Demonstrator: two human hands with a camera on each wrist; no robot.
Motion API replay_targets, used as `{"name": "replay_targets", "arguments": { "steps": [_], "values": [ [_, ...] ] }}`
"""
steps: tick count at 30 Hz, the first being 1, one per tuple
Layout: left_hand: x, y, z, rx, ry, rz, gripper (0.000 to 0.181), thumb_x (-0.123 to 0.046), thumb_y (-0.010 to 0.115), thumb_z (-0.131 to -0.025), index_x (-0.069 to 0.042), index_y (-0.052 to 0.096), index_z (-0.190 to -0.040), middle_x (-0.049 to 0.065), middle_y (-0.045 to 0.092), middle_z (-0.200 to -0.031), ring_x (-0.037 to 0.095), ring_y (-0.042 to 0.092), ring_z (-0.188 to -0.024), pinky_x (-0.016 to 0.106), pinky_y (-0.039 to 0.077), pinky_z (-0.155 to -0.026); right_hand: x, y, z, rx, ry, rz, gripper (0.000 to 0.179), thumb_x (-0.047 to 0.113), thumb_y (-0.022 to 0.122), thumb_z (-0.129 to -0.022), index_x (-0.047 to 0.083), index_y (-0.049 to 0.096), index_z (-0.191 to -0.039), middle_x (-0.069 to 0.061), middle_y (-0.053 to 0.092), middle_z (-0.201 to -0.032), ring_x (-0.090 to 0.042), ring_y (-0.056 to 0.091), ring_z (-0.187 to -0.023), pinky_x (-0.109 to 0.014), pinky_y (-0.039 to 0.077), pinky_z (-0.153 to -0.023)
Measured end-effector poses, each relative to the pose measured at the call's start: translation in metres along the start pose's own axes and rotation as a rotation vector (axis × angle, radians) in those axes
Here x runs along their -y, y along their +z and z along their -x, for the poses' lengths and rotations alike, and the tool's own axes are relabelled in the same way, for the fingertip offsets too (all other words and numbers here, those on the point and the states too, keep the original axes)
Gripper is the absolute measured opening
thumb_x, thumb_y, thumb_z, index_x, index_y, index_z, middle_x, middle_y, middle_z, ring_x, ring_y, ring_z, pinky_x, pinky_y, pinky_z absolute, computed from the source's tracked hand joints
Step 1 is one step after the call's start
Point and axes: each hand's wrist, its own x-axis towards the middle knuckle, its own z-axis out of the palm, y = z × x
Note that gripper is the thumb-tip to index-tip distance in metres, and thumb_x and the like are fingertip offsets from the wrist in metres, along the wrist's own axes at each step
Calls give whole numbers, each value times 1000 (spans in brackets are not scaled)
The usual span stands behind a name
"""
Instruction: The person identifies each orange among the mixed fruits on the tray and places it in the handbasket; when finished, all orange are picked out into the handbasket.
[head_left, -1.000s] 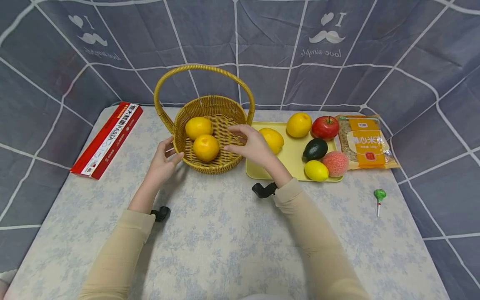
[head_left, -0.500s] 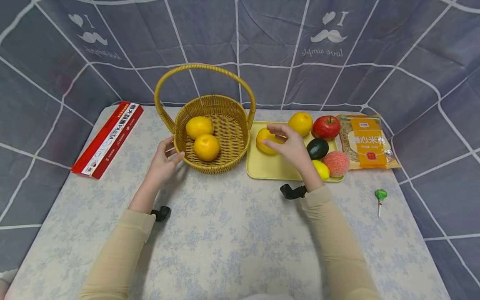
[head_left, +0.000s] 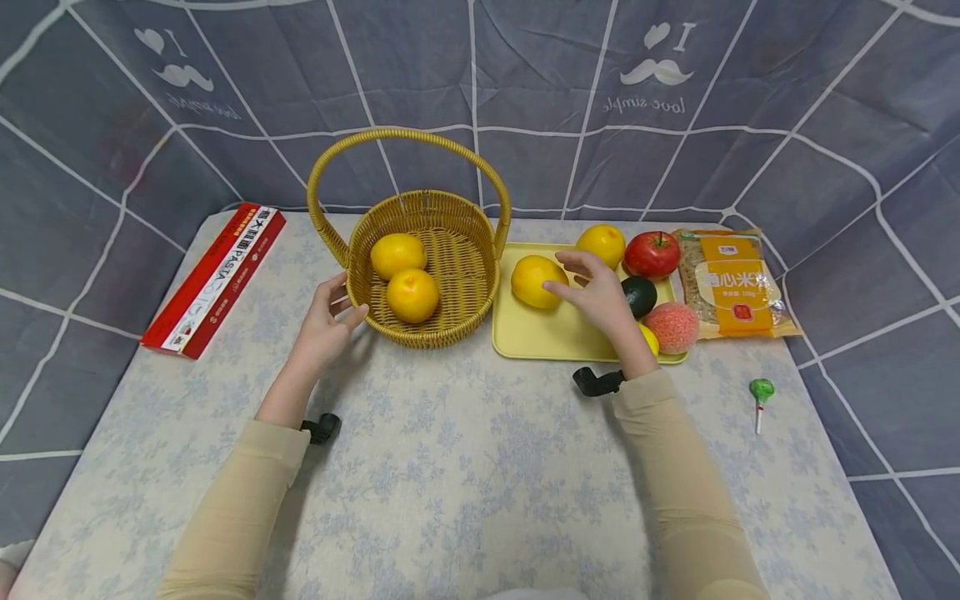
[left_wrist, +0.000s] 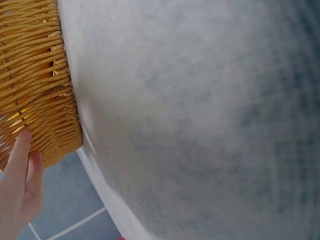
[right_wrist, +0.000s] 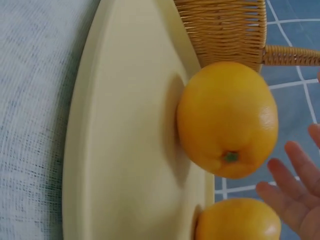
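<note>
My left hand (head_left: 324,321) rests against the outer left side of the wicker basket (head_left: 480,308), and in the left wrist view its straight fingers (left_wrist: 20,150) touch the weave. Two oranges (head_left: 413,295) lie inside the basket. On the yellow tray (head_left: 540,342), an orange (head_left: 537,282) sits at the left end, its green stem spot visible in the right wrist view. My right hand (head_left: 596,292) is just right of that orange with fingers spread, holding nothing. Right wrist footage shows a gap between the orange (right_wrist: 227,120) and the fingertips (right_wrist: 274,165).
Another orange (head_left: 602,245), a red apple (head_left: 652,254), a dark avocado (head_left: 641,296), a pink peach (head_left: 672,327) and a partly hidden lemon (head_left: 649,337) share the tray. Right of it lie a food packet (head_left: 738,287) and a lollipop (head_left: 761,400). A pasta box (head_left: 213,281) lies far left.
My right hand has moved right from over the basket's right rim to the orange on the tray, then slightly farther right, uncovering that orange. My left hand stays at the basket.
</note>
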Motion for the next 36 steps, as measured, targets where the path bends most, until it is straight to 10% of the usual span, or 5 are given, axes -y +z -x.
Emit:
{"name": "replay_targets", "arguments": {
  "steps": [36],
  "values": [
    [-1, -2, 1, 16, -13, 21, 71, -16, 53, -102, -13, 10, -159, 18, 25, -158, 35, 30, -145, 52, 36, -115, -11, 21, -24, 62, 134, 222, 81, 33, 80, -82, 6, 40, -147, -18, 40, -151, -35, 37, -139, -49, 29, -119]
  ]
}}
